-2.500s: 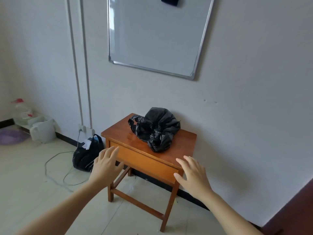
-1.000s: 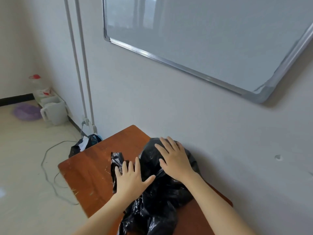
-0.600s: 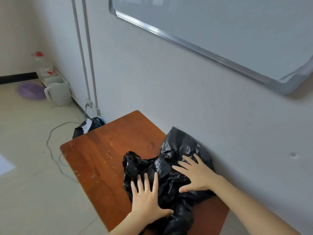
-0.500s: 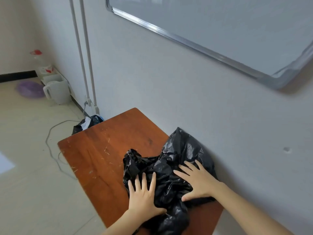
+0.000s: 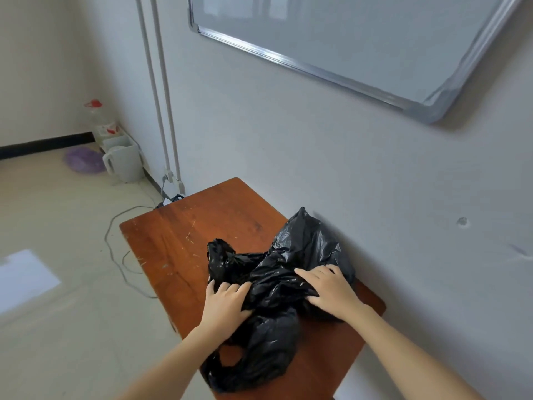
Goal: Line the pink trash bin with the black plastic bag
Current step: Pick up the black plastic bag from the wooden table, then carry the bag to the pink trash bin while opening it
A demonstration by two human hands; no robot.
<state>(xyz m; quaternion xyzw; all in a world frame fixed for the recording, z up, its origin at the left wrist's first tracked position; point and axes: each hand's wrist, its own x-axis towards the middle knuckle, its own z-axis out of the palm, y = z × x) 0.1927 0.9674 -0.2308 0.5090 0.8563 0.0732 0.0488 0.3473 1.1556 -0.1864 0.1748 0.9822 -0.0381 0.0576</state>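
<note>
A crumpled black plastic bag [image 5: 277,284] lies on the right half of a small wooden table [image 5: 173,241], against the wall. My left hand [image 5: 226,306] sits on the bag's near left side, its fingers curled into the plastic. My right hand [image 5: 331,290] lies on the bag's right side, with a fold bunched between thumb and fingers. One bag handle loop hangs over the table's near edge. No pink trash bin is in view.
A whiteboard [image 5: 346,39] hangs on the wall above. Two vertical pipes [image 5: 158,96] run down the corner. On the floor at the left are a white jug [image 5: 124,164], a purple basin [image 5: 83,163], a red-capped bottle [image 5: 96,116] and a loose cable [image 5: 115,255].
I have come up to the table and put both hands on the bag. In the last half second my fingers have closed into the plastic and bunched it together.
</note>
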